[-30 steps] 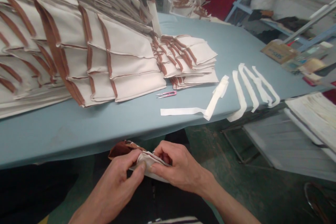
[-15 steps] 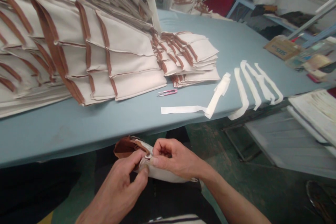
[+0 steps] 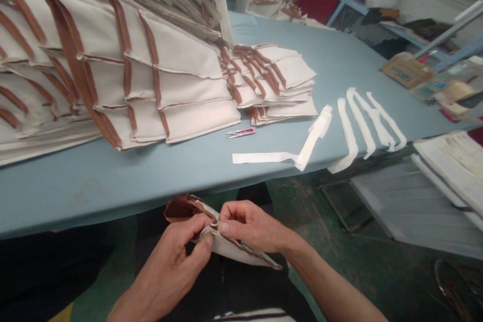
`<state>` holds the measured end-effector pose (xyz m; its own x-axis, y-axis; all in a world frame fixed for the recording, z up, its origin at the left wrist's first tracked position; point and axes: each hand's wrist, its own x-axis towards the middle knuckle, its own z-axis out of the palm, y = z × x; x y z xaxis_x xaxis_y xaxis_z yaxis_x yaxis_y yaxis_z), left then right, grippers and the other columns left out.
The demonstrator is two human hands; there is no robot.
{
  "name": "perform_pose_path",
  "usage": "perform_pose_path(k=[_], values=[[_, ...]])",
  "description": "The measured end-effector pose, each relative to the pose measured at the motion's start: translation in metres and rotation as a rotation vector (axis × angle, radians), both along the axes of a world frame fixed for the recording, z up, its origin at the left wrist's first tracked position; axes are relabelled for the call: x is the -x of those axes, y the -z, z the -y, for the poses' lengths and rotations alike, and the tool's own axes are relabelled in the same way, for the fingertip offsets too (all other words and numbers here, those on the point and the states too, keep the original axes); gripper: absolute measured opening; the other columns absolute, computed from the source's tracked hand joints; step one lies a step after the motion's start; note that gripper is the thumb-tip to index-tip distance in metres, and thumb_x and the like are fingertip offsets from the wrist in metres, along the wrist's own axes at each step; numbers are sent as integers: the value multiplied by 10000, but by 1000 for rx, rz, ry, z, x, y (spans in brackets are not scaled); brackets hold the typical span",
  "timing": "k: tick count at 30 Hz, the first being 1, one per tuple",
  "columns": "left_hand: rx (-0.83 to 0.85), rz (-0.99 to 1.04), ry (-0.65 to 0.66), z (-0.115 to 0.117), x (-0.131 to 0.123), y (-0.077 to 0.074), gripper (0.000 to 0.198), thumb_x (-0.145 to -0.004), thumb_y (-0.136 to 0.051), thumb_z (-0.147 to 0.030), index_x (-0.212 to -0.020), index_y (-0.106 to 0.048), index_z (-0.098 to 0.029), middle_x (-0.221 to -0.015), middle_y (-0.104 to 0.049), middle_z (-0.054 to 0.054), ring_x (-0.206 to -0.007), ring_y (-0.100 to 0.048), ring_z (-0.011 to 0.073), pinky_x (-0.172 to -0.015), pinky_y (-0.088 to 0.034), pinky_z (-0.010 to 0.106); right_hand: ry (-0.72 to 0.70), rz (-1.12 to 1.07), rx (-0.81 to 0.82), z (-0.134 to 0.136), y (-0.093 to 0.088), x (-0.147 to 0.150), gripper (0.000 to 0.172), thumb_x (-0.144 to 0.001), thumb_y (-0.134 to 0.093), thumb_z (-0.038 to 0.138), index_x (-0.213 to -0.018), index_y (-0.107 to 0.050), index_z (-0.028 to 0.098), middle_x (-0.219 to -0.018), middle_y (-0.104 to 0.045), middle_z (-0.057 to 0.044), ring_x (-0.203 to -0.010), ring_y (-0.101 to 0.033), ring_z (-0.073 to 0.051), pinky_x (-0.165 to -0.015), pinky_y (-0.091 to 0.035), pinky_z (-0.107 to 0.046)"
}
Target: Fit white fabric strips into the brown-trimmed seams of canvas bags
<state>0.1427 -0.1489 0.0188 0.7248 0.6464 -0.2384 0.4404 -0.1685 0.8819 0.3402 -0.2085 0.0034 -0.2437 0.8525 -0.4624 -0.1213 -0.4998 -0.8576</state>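
Table under blue-grey cloth, near edge just beyond the fingers. On it: big stack of brown-trimmed cream pieces beyond-left of fingers; smaller stack beyond, slightly right; pink-handled thread snips nearer; white fabric strips beyond-right; cardboard box farther right.

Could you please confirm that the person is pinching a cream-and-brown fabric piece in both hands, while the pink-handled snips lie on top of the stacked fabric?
Not quite: the pink-handled snips lie on the blue-covered table, beside the stacked fabric, as the head view shows. The left hand and right hand do pinch the cream-and-brown fabric piece.
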Motion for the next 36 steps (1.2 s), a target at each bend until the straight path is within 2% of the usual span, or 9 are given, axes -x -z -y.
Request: perform_pose_path(k=[4, 8, 25, 31, 36], values=[[3, 14, -48, -2, -1, -2, 278, -937, -491, -341, -769, -674, -216, -739, -663, -14, -713, -607, 193, -675, -441, 269, 21, 33, -27, 2, 1, 3, 393, -865, -775, 513, -803, -564, 187, -635, -480, 78, -571, -373, -81, -519, -272, -209], [40, 16, -41, -3, -1, -1, 279, -922, -486, -349, -726, -634, -215, -722, -639, -15, -689, -576, 185, -655, -425, 273, 49, 77, -37, 4, 2, 6, 333, -869, -753, 450, -801, -564, 184, -630, -461, 84, -567, -354, -77, -513, -256, -215], [213, 3, -22, 6, -2, 8, 292, -914, -475, -433, -761, -575, -205, -752, -540, -12, -708, -481, 178, -660, -398, 280, 47, 93, 8, 15, 17, 7, 342, -874, -748, 444, -783, -536, 191, -631, -430, 89, -577, -341, -76, -514, -246, -207], [190, 2, -52, 5, -5, 10, 259, -903, -485, -392, -730, -556, -212, -729, -524, -19, -687, -461, 170, -641, -384, 273, 45, 107, -15, 14, 21, 6, 321, -873, -731, 434, -791, -543, 187, -642, -440, 84, -594, -354, -81, -529, -255, -211], [180, 17, -68, 3, -6, 9, 271, -908, -496, -396, -710, -547, -218, -702, -496, -31, -658, -431, 161, -611, -363, 264, 39, 123, -40, 10, 20, 5, 386, -874, -745, 505, -799, -546, 183, -651, -453, 82, -606, -364, -84, -540, -269, -214]])
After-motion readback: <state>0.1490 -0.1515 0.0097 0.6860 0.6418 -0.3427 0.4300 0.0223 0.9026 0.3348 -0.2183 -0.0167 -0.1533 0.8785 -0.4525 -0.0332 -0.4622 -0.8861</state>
